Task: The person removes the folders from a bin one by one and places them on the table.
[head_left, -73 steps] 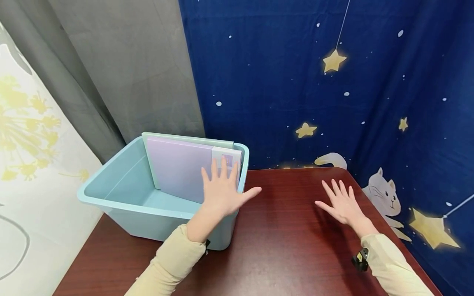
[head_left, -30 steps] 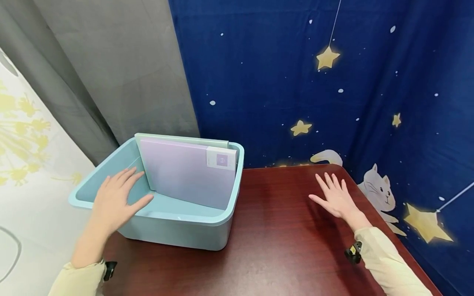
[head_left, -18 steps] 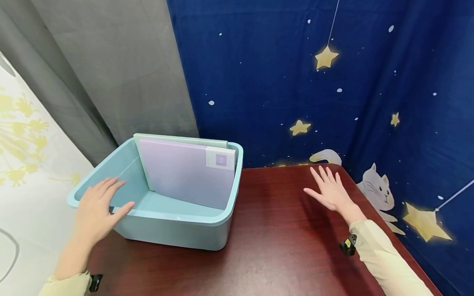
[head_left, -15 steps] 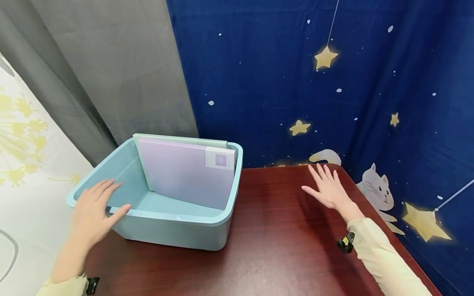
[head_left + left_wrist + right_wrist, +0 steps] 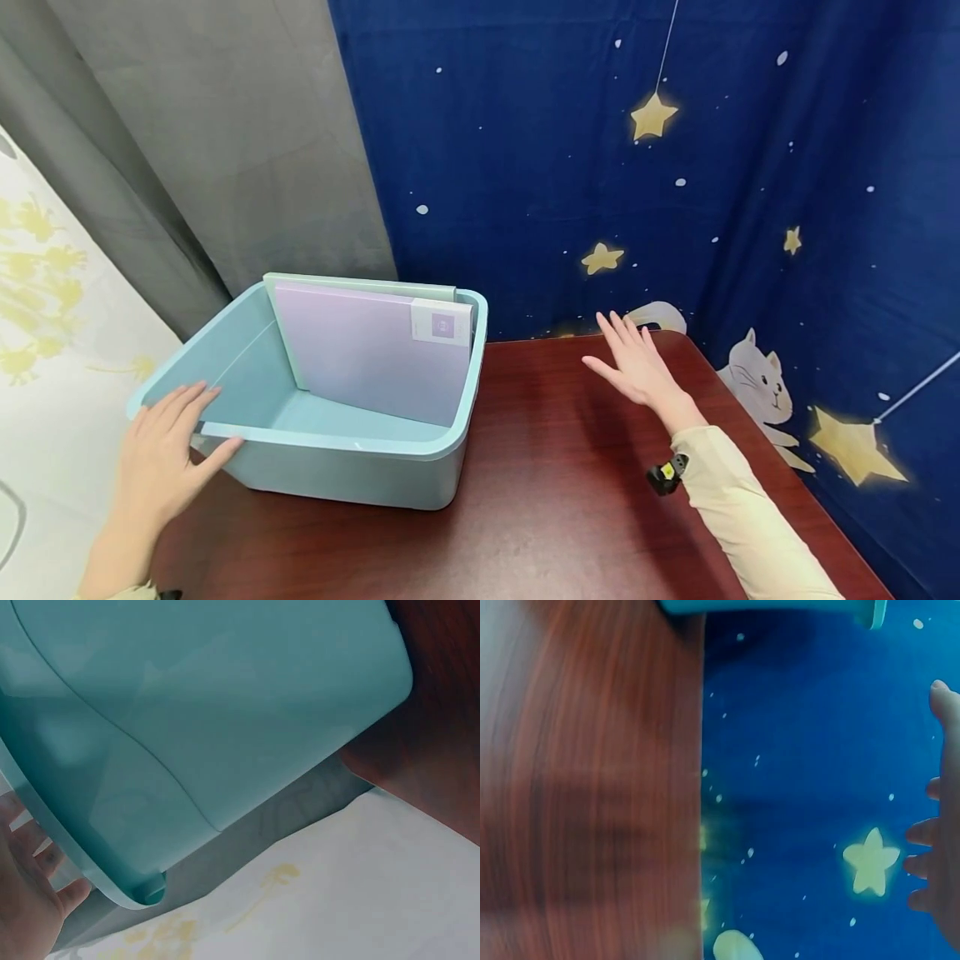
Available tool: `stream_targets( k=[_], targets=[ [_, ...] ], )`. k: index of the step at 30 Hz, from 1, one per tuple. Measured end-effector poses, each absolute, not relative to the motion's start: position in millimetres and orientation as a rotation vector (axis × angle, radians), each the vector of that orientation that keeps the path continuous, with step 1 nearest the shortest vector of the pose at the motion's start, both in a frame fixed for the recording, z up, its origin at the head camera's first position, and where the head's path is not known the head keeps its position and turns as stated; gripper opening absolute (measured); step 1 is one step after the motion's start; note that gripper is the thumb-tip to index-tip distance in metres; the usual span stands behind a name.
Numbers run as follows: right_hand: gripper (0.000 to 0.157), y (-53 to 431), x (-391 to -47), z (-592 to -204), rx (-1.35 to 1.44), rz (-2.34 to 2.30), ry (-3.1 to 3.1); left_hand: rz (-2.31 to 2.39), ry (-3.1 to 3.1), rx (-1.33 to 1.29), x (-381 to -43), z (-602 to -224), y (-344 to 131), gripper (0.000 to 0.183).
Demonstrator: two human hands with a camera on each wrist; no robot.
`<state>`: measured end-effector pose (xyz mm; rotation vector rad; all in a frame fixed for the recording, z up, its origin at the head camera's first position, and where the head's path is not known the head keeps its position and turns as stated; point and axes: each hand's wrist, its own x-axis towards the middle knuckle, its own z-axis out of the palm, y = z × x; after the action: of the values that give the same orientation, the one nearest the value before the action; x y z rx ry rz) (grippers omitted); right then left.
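My left hand (image 5: 160, 462) is at the front-left corner of a light-blue plastic bin (image 5: 345, 442), fingers extended and thumb spread. In the left wrist view the thumb and fingers are close to the bin's rim (image 5: 71, 851); I cannot tell whether they touch it. Inside the bin, a flat lilac folder-like case (image 5: 360, 350) with a white label leans against the back. A pale green one (image 5: 360, 285) stands behind it, mostly hidden. My right hand (image 5: 636, 367) hovers above the table's right part, fingers straight, holding nothing.
The bin stands on the left of a reddish-brown wooden table (image 5: 555, 483). A blue star-printed curtain (image 5: 525, 167) hangs along the back and right edges, a grey curtain (image 5: 225, 125) at the back left. A white patterned cloth (image 5: 60, 400) lies left of the table.
My left hand has moved from in front of the lilac case leftward and down to the bin's front-left corner. My right hand has shifted somewhat left and up. The cases and bin stay put.
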<state>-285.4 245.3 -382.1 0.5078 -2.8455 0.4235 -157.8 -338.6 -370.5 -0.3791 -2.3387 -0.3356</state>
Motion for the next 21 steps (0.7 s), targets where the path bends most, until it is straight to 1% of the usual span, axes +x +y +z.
stream_targets(
  k=[12,21],
  targets=[
    [0.074,221.0,-285.2,-362.6,0.633,0.523,-2.684,-0.336,-2.34,-0.343,-155.9,-379.0,-340.8,0.068],
    [0.077,200.6,-288.0,-350.4,0.633,0.668,-2.651,-0.335,-2.351,-0.308,-157.0,-383.0,-341.3,0.067]
  ],
)
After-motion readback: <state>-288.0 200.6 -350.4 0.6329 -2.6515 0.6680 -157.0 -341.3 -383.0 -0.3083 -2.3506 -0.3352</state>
